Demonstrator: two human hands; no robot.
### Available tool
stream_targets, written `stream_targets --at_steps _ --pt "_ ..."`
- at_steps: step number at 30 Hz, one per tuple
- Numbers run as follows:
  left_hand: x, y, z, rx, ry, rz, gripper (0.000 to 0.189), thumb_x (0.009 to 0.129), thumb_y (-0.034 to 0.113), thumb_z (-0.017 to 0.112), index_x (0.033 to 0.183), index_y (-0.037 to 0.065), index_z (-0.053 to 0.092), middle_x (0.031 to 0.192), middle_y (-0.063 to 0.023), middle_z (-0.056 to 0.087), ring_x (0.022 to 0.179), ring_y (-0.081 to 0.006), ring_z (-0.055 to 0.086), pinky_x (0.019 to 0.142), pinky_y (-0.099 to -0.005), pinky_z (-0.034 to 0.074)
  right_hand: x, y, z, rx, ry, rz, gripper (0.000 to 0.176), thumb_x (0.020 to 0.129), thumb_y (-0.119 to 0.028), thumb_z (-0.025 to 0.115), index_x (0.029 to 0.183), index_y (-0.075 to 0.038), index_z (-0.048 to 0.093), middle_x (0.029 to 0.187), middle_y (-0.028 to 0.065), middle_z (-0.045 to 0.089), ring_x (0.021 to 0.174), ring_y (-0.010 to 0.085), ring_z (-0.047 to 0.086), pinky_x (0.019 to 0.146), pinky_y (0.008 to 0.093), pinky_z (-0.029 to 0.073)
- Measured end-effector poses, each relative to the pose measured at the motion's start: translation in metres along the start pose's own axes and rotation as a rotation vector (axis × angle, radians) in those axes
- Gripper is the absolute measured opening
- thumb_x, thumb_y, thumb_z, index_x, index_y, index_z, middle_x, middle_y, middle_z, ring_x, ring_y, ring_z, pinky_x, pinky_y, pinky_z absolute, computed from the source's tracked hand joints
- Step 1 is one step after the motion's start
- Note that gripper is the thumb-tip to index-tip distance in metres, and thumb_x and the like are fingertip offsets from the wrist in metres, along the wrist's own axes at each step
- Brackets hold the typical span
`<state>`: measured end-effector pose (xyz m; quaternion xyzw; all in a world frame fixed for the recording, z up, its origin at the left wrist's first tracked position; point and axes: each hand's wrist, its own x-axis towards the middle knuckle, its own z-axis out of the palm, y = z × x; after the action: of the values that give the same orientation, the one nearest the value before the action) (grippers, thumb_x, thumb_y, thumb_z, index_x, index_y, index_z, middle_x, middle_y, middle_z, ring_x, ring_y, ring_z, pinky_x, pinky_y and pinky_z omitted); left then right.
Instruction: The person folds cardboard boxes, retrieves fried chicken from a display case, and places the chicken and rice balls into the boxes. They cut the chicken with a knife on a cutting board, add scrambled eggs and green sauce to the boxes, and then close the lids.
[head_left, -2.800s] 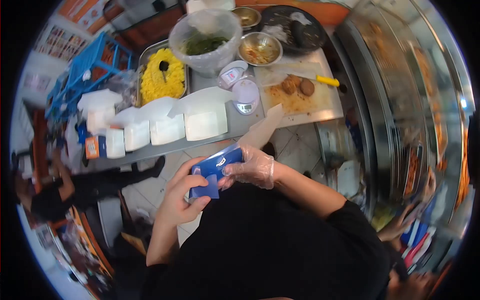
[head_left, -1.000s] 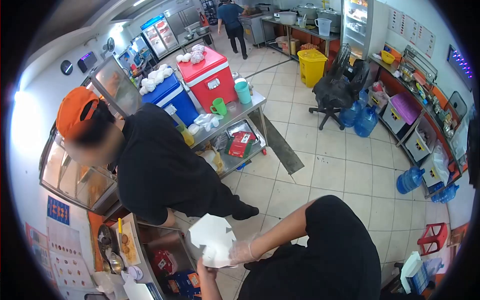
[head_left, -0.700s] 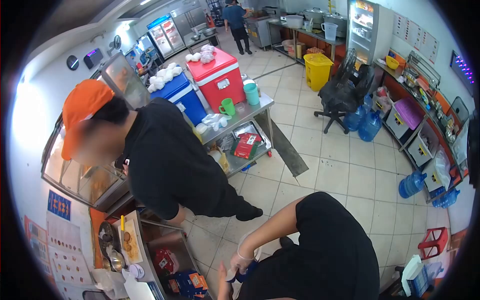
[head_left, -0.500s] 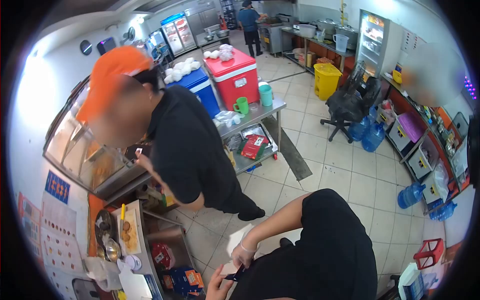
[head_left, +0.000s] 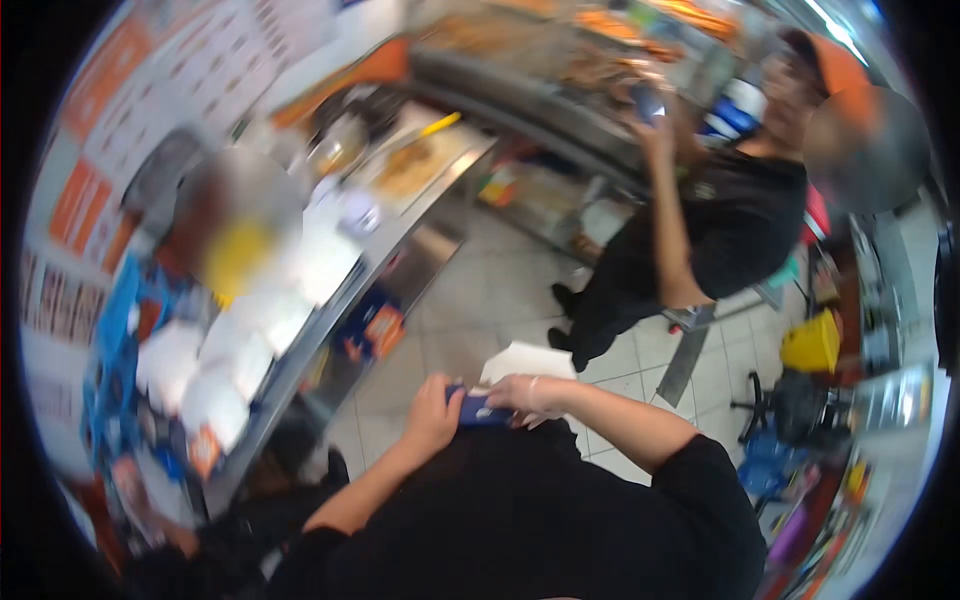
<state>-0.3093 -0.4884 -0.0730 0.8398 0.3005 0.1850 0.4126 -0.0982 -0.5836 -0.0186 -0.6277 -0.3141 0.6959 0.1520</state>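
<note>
Close in front of my body I hold a dark blue carton (head_left: 472,411), with a white flap (head_left: 530,360) spread out beyond it. My left hand (head_left: 432,415) grips its left end, thumb over the blue side. At the other end, the fingers of my right hand (head_left: 530,396) are closed on the edge and the pale inner part. A thin clear cuff circles my right wrist. The far side of the carton is hidden behind the hands.
White boxes (head_left: 240,350) line the steel counter to the left, beside a cutting board (head_left: 425,165) with a yellow-handled knife (head_left: 440,124). A co-worker (head_left: 735,210) stands ahead right, holding a dark object. Another person's hand (head_left: 140,495) is at lower left.
My view has swung left and down, bringing the counter with the white boxes into sight. Both hands stay on the carton. The co-worker now holds the dark object raised.
</note>
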Motion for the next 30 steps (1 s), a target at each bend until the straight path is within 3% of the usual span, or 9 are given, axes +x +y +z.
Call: stream_targets --at_steps 3,10,12,16,20,22,24,26,30 --pt "-0.009 0.001 -0.021 0.040 0.083 -0.074 0.021 0.094 0.017 0.064 0.104 0.001 0.055 0.101 -0.0198 0.062 0.100 -0.0439 0.058 0.085 -0.0481 0.049 0.023 -0.027 0.010 -0.297 -0.015 -0.004 0.031 0.105 -0.027 0.053 0.111 0.000 0.066 0.083 0.0098 0.067 0.062 0.0205 0.067 0.060 0.0356 0.057" --pt "0.000 -0.044 -0.082 -0.019 -0.316 0.026 0.027 0.097 0.019 0.063 0.119 0.002 0.061 0.109 -0.0189 0.066 0.104 -0.0402 0.061 0.091 -0.0467 0.048 0.079 -0.102 0.024 -0.733 -0.211 -0.078 0.031 0.103 -0.026 0.050 0.106 0.000 0.068 0.074 0.0130 0.068 0.064 0.0237 0.069 0.059 0.0389 0.056" --pt "0.004 -0.054 -0.098 -0.298 -0.408 -0.226 0.025 0.099 0.020 0.063 0.115 0.001 0.065 0.103 -0.0175 0.068 0.095 -0.0340 0.065 0.085 -0.0433 0.051 0.085 -0.121 0.026 -0.677 -0.244 -0.088 0.030 0.105 -0.028 0.049 0.113 -0.005 0.066 0.079 0.0115 0.068 0.061 0.0226 0.070 0.052 0.0370 0.057" --pt "0.011 -0.042 -0.120 -0.010 -0.471 -0.243 0.022 0.099 0.018 0.065 0.112 0.001 0.069 0.097 -0.0131 0.070 0.087 -0.0165 0.064 0.079 -0.0321 0.050 0.096 -0.147 0.032 -0.835 -0.324 -0.089 0.028 0.104 -0.028 0.051 0.110 -0.006 0.067 0.084 0.0137 0.070 0.069 0.0269 0.071 0.061 0.0414 0.058" --pt "0.026 -0.063 -0.140 -0.279 -0.445 -0.393 0.027 0.099 0.023 0.065 0.113 0.000 0.069 0.097 -0.0101 0.072 0.089 -0.0143 0.064 0.081 -0.0308 0.050 0.088 -0.156 0.010 -1.003 0.170 -0.622 0.019 0.096 -0.020 0.060 0.104 -0.005 0.069 0.088 0.0170 0.070 0.089 0.0325 0.070 0.078 0.0477 0.054" --pt "0.032 -0.074 -0.146 -0.803 -0.255 -0.574 0.025 0.099 0.019 0.066 0.115 0.001 0.071 0.100 -0.0043 0.074 0.094 -0.0130 0.065 0.088 -0.0303 0.051 0.073 -0.162 -0.025 -0.672 0.818 -1.504 0.015 0.089 -0.012 0.067 0.103 -0.005 0.068 0.090 0.0160 0.070 0.085 0.0341 0.068 0.073 0.0459 0.052" --pt "0.057 -0.067 -0.154 -0.884 -0.281 -0.610 0.029 0.100 0.016 0.066 0.122 -0.001 0.069 0.107 -0.0005 0.072 0.100 -0.0089 0.063 0.092 -0.0278 0.049 0.089 -0.145 -0.058 -0.685 0.930 -1.479 0.023 0.087 -0.014 0.072 0.108 -0.005 0.068 0.087 0.0147 0.069 0.079 0.0357 0.066 0.070 0.0451 0.050" --pt "0.088 -0.061 -0.146 -0.849 -0.390 -0.629 0.034 0.099 0.016 0.065 0.128 -0.002 0.066 0.112 -0.0027 0.072 0.103 -0.0094 0.061 0.095 -0.0278 0.048 0.105 -0.147 -0.084 -0.537 0.484 -1.211 0.032 0.090 -0.023 0.073 0.117 -0.006 0.068 0.082 0.0140 0.067 0.074 0.0363 0.064 0.069 0.0456 0.050" --pt "0.163 -0.048 -0.123 -0.593 -0.554 -0.506 0.037 0.100 0.024 0.067 0.127 -0.001 0.065 0.110 -0.0010 0.071 0.100 -0.0074 0.060 0.092 -0.0265 0.047 0.097 -0.171 -0.133 -0.729 0.206 -1.019 0.034 0.086 -0.030 0.078 0.112 -0.010 0.072 0.086 0.0146 0.068 0.081 0.0359 0.066 0.074 0.0448 0.052"
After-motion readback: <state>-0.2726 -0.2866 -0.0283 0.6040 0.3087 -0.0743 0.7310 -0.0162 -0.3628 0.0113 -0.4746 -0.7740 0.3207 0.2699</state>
